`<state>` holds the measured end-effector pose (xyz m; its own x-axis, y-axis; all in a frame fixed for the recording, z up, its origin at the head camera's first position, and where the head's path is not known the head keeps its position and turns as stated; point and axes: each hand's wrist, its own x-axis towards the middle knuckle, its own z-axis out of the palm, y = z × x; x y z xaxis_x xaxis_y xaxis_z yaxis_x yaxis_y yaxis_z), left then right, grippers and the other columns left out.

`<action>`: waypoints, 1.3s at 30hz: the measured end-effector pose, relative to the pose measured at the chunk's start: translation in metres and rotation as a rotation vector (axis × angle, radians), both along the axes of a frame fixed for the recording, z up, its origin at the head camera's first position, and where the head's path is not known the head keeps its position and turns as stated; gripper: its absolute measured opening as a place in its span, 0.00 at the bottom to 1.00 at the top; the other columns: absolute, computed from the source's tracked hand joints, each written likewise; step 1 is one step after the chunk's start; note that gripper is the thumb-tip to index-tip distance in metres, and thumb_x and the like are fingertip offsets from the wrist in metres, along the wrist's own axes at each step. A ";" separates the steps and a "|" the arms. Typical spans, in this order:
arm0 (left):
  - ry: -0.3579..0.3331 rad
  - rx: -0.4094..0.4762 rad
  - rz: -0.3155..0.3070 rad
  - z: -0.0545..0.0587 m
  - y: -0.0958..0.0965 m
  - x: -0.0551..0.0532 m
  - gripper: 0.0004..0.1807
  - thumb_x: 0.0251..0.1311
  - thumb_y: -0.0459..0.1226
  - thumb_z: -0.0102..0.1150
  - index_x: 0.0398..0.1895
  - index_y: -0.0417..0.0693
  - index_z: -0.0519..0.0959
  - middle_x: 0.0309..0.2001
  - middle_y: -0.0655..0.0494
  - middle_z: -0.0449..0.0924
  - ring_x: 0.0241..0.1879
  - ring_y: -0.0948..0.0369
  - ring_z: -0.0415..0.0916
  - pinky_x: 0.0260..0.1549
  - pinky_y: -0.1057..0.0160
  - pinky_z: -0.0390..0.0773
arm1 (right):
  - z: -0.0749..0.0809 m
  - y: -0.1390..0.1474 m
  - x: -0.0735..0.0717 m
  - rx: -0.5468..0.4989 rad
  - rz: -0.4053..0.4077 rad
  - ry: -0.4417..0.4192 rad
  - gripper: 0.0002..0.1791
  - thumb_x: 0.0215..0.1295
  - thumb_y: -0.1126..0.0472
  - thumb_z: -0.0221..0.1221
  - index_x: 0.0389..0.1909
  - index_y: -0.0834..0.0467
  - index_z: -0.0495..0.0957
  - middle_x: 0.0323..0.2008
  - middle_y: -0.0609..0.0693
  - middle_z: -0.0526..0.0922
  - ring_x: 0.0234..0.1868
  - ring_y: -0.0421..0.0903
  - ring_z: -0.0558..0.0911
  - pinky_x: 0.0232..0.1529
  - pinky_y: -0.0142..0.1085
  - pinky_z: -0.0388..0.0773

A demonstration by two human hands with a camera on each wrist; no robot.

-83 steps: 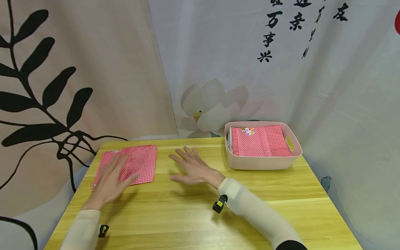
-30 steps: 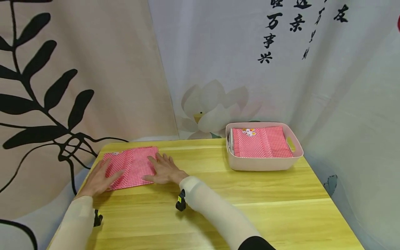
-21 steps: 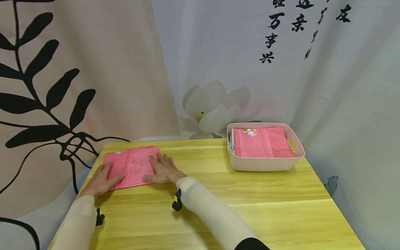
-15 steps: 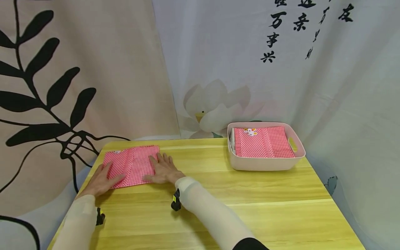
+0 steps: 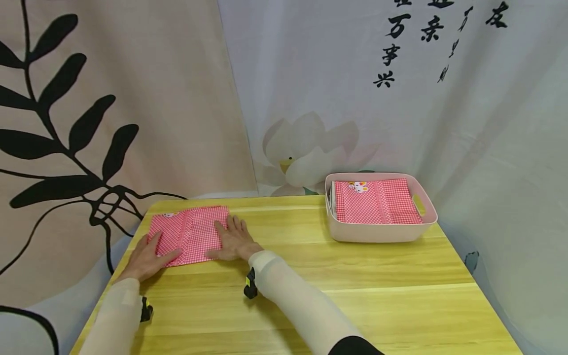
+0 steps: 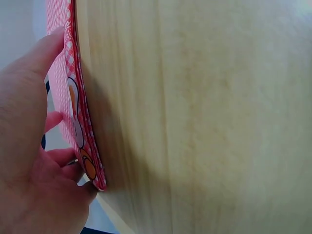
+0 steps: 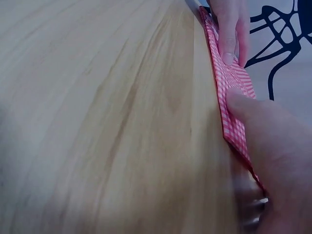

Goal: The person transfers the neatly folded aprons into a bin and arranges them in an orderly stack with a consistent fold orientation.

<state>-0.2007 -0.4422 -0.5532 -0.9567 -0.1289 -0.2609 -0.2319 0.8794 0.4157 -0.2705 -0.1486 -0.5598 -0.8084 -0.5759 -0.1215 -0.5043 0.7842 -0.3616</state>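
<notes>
A folded red-and-white checked cloth (image 5: 191,231) lies flat at the table's far left, with part of a cartoon print near its back edge. My left hand (image 5: 144,259) rests on its left edge, thumb stretched over the front corner. In the left wrist view, the thumb lies on top of the layered cloth (image 6: 73,63), beside an orange and white print, and the fingertips touch its edge. My right hand (image 5: 232,239) lies at the cloth's right edge, fingers extended. The right wrist view has its thumb (image 7: 241,105) on the checked top.
A pink plastic basket (image 5: 381,232) stands at the table's back right. Inside is another folded checked cloth (image 5: 377,202) with a rabbit print. The wooden table (image 5: 355,276) meets a printed curtain (image 5: 310,74) behind.
My right hand has moved left from above the bare table to the cloth's right edge. The left hand has slid to its front-left edge. Over the last half second both hands barely move.
</notes>
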 end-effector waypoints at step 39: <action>0.188 0.002 0.021 -0.002 0.032 0.012 0.65 0.72 0.61 0.72 0.92 0.35 0.43 0.78 0.11 0.57 0.74 0.16 0.60 0.73 0.15 0.68 | 0.002 -0.015 0.011 -0.381 0.079 -0.037 0.56 0.76 0.67 0.70 0.94 0.46 0.48 0.63 0.51 0.89 0.45 0.38 0.85 0.57 0.27 0.86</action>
